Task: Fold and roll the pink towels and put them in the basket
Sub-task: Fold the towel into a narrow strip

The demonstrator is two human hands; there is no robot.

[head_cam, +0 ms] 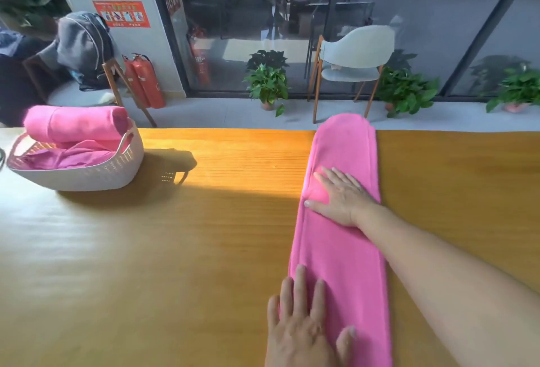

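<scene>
Left hand (304, 325) lies flat, fingers straight, pressing the near end of the towel (339, 249). Right hand (342, 194) rests flat and spread on the strip farther up. Neither grips. Towel lies folded into a long strip on the table (175, 249), long axis running away from the person. Rolling likely starts at the near end. Basket (87, 173) sits well left, holding rolled towels.

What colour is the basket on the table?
The basket is off-white with slotted walls, seen in the head view.

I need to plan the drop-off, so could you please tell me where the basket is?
In the head view the basket stands on the far left of the wooden table, holding rolled pink towels, well left of both hands.
</scene>
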